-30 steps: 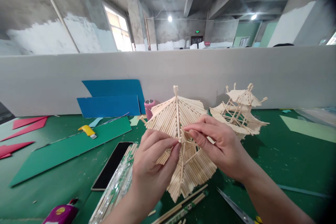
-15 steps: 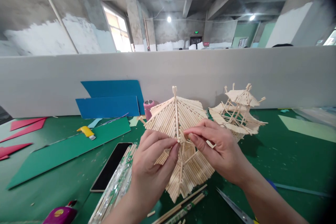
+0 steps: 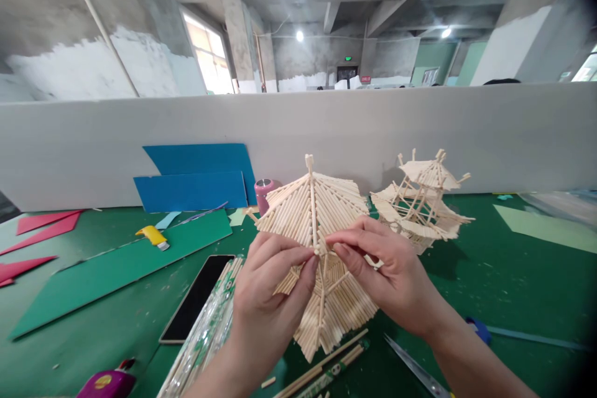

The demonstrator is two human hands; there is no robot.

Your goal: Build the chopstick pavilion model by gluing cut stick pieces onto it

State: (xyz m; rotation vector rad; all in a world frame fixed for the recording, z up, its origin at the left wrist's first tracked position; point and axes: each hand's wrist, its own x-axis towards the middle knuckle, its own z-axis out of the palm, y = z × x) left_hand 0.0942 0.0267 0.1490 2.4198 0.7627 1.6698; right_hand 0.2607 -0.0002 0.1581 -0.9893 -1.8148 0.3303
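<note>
A model pavilion of pale wooden sticks [image 3: 291,208] stands in front of me, with a slatted roof above and a wider slatted tier below. At the lower front corner of the upper roof, my left hand [image 3: 277,289] pinches the end of a small stick between thumb and forefinger. Just to its right, my right hand [image 3: 385,267] has thumb and forefinger closed by the same roof edge. Whatever lies between those right fingertips is too small to make out. Both hands hide parts of the lower tier.
Behind on the right stands a second stick pavilion [image 3: 426,199]. Left lie a phone [image 3: 196,298], packaged sticks [image 3: 209,329], a yellow utility knife [image 3: 153,236] and green board [image 3: 125,273]. Open scissors [image 3: 413,364] point toward the model. A pink cup [image 3: 263,196] and blue boards [image 3: 191,191] stand behind.
Both hands stay almost still at the roof corner. My right forearm has shifted slightly, showing more of the blue object beside it.
</note>
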